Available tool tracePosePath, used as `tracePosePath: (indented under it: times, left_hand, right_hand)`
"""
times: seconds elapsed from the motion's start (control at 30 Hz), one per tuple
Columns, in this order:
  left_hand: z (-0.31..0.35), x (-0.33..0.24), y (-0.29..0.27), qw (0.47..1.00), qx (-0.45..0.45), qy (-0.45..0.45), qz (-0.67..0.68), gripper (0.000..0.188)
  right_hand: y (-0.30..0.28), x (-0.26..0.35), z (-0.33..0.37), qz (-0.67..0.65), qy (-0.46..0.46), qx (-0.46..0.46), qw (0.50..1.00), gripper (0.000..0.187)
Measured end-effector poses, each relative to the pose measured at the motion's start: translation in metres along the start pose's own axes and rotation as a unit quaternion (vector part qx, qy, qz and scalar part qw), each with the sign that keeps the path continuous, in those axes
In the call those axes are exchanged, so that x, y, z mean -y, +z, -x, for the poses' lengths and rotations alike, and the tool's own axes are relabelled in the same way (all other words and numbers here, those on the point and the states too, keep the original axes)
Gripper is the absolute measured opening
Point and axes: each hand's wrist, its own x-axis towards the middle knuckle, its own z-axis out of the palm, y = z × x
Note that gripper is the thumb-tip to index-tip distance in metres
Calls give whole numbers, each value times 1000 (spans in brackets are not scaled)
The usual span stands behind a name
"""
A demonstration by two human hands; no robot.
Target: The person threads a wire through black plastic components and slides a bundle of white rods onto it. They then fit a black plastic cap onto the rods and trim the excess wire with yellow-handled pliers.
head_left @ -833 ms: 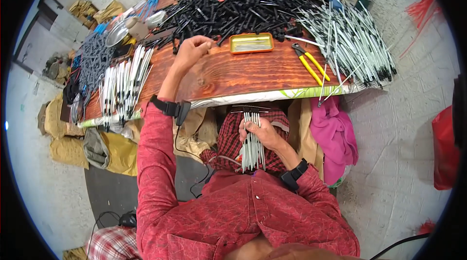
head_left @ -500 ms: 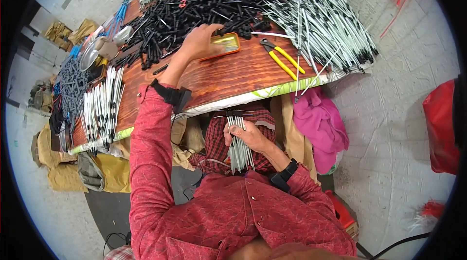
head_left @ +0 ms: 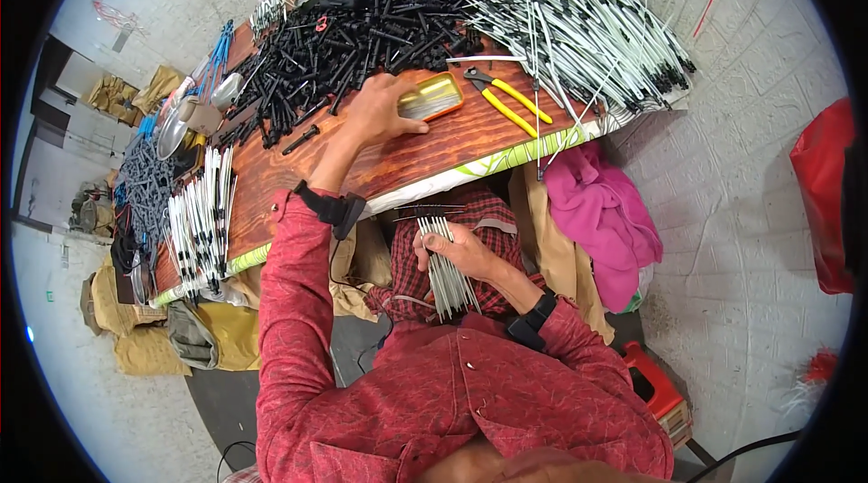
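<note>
My left hand (head_left: pixel 378 112) reaches over the table to a small shallow yellow-and-orange tin (head_left: pixel 457 106). Its thumb and fingers are closed round the tin's left end. Thin pale pieces (head_left: pixel 429 105), too small to name, lie in the tin. In front of my lap, my right hand (head_left: pixel 459 250) is wrapped round a bundle of thin white rods (head_left: pixel 449 288), its thumb across them. Dark ends top the bundle, where a couple of thin dark wires or pins (head_left: pixel 432 208) stick out sideways.
A heap of black plastic stakes (head_left: pixel 362 31) covers the table's back. White rods with black ends (head_left: pixel 588 31) pile at right, others (head_left: pixel 203 212) at left. Yellow-handled cutting pliers (head_left: pixel 511 101) lie right of the tin. A pink cloth (head_left: pixel 601 221) hangs below the table's right edge.
The tin has shifted right, closer to the pliers, and sits at more of a tilt to the table edge. My left hand has lowered onto its end. My right hand keeps its bundle.
</note>
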Motion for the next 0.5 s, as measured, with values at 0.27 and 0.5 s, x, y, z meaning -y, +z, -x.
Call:
tracePosePath:
  times: [0.27, 0.5]
  left_hand:
    - [-54, 10, 16, 965, -20, -73, 249, 49]
    - [-86, 4, 31, 973, -87, -119, 175, 32]
  right_hand:
    - [-2, 5, 6, -23, 27, -20, 999, 27]
    - [-11, 1, 2, 7, -1, -23, 1000, 30]
